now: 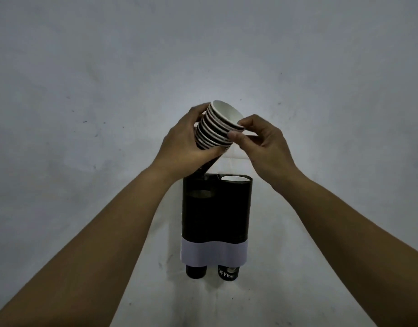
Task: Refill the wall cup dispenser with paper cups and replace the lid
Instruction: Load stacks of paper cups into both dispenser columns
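The left hand (179,147) is wrapping its grip around a stack of paper cups (217,128), fingers curled behind the stack and thumb lying across its lower side. The stack is tilting, its white open mouth facing up and to the right, its dark narrow end pointing down toward the left opening of the wall cup dispenser (215,215). The dispenser is hanging on a pale grey wall (85,67) just below the hands; it is a dark double tube with a white band (214,253) across its lower part. Its top is standing open. A white cup rim (235,178) is showing in the right tube's mouth. Two dark cup bottoms (196,272) are poking out beneath the band, side by side. The right hand (262,142) is pinching the rim of the topmost cup between thumb and fingertips, its other fingers curled.
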